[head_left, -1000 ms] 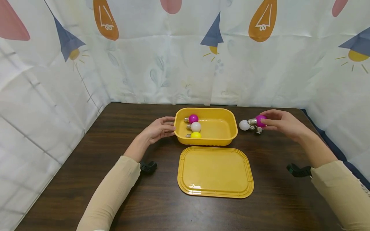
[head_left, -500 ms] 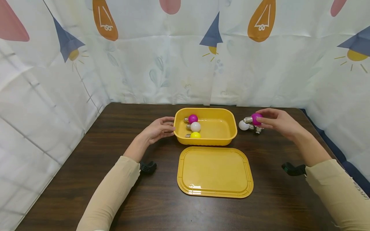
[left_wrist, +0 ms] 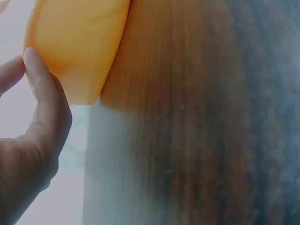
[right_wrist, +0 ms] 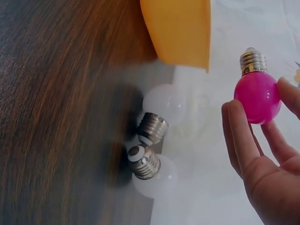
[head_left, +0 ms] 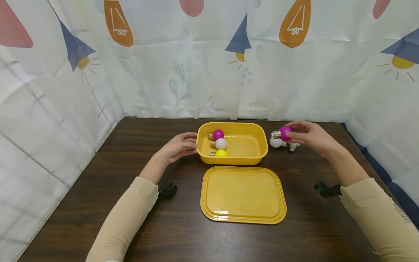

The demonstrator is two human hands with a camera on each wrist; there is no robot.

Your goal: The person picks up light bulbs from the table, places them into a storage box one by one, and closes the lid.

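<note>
My right hand [head_left: 314, 138] pinches a magenta light bulb [head_left: 286, 134] by its round end, metal screw base pointing left. In the right wrist view the bulb [right_wrist: 257, 96] sits between thumb and fingertips. It is held above two white bulbs, one with its globe [head_left: 275, 142] showing and one with mainly its metal base [head_left: 292, 147] showing. My left hand [head_left: 178, 147] rests its fingertips against the left side of a yellow tub [head_left: 250, 145], at the rim in the left wrist view. Inside the tub lie a magenta bulb [head_left: 218, 135], a white bulb [head_left: 221, 143] and a yellow bulb [head_left: 221, 153].
A flat yellow lid [head_left: 243, 194] lies on the dark wooden table [head_left: 183, 222] in front of the tub. Printed white curtains [head_left: 209, 72] hang behind the table and along its sides.
My right hand has carried the magenta bulb left and slightly upward, over the white bulbs toward the tub. The left hand keeps its place at the tub's side.
</note>
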